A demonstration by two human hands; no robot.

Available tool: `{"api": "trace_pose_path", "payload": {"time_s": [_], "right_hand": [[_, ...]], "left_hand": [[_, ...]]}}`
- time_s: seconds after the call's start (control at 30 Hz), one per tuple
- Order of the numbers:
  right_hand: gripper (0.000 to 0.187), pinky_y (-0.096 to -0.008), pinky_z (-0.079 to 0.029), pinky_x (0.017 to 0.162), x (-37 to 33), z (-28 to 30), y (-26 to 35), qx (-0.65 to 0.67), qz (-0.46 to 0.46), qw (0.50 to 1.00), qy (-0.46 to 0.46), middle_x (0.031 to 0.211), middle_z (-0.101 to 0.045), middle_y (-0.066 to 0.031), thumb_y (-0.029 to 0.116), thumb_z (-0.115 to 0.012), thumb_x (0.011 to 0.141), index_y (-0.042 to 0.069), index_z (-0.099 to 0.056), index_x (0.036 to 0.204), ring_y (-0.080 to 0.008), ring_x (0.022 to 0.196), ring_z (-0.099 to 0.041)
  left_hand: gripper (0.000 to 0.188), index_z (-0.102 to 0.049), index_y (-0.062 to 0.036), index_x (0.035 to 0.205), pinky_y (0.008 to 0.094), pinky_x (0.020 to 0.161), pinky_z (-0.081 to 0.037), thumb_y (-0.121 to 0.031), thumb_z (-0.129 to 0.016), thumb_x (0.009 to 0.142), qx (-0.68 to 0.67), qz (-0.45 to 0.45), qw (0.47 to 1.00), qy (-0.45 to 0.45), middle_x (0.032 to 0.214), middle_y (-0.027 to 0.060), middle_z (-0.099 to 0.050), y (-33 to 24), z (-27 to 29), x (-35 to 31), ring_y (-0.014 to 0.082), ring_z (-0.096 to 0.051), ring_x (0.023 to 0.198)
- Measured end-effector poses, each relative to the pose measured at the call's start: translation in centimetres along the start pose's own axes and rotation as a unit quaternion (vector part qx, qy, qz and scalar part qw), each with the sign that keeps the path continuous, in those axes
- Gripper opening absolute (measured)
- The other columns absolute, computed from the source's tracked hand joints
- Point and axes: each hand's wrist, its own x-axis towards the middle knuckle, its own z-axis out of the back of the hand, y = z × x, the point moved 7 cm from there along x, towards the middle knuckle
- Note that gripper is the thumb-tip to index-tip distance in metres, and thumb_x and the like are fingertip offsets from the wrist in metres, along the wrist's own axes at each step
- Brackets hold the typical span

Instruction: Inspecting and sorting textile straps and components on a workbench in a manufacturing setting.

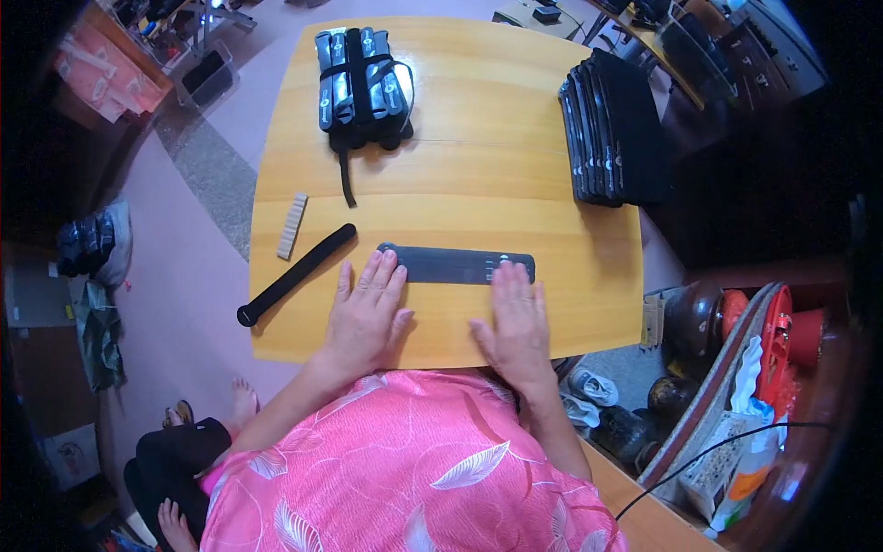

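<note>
A flat dark grey strip (446, 265), with pale markings toward its right end, lies across the table near its front edge. My left hand (363, 317) lies flat with fingertips on the strip's left end. The fingers of my right hand (517, 327), slightly blurred, are stretched out over its right end. Left of my left hand a black strap (299, 274) with a round end rests slantwise. Beside that strap is a short beige ridged strip (292, 225). Neither hand is gripping anything.
A strapped bundle of black and grey pieces (365, 87) sits at the far left of the wooden table (478, 166). Several black flat pieces (612, 129) are stacked at its right edge. Another person's hand (173, 523) shows at lower left. Jars and bags crowd the right.
</note>
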Motion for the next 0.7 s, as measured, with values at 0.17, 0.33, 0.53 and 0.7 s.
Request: {"api": "trace_pose_path", "payload": {"time_s": [0.17,0.33,0.53,0.7], "right_hand": [[0.065,-0.0536,-0.021,0.11,-0.9,0.9,-2.8,0.004,-0.032,0.999,-0.019,0.145,-0.037,-0.0199,0.033,-0.062,0.086,-0.002,-0.04,0.137,-0.0342,0.136,-0.033],[0.058,-0.0549,-0.023,0.109,-0.2,0.6,-2.6,0.0,-0.044,0.999,-0.008,0.143,-0.04,-0.0181,0.026,-0.059,0.087,-0.001,-0.042,0.136,-0.0336,0.133,-0.037],[0.055,-0.0489,-0.03,0.107,-0.3,3.1,-2.7,0.067,-0.063,0.992,-0.085,0.137,-0.043,-0.0261,0.018,-0.059,0.087,-0.007,-0.042,0.133,-0.0406,0.128,-0.04],[0.051,-0.0461,-0.035,0.104,0.0,4.0,0.5,0.086,-0.011,0.99,-0.107,0.132,-0.046,-0.0292,0.012,-0.058,0.087,-0.01,-0.043,0.13,-0.0436,0.124,-0.044]], "left_hand": [[0.047,-0.049,-0.0029,0.131,0.0536,0.112,-0.014,-0.021,-0.057,0.088,-0.048,0.014,0.998,0.031,0.142,0.0158,-0.042,0.9,0.3,0.2,0.029,-0.035,0.136],[0.047,-0.05,-0.0034,0.13,0.0551,0.112,-0.014,-0.026,-0.056,0.089,-0.074,0.021,0.997,0.019,0.141,0.0149,-0.044,1.7,0.4,-0.3,0.0271,-0.037,0.135],[0.041,-0.057,0.0014,0.116,0.0401,0.093,-0.043,-0.002,-0.065,0.076,-0.197,-0.017,0.953,-0.229,0.116,0.0188,-0.058,3.1,4.8,-0.7,0.0344,-0.054,0.11],[0.036,-0.059,0.0003,0.107,0.0415,0.085,-0.041,-0.002,-0.066,0.072,0.002,0.062,0.97,-0.235,0.099,0.0162,-0.058,6.1,7.2,0.5,0.0329,-0.056,0.095]]}}
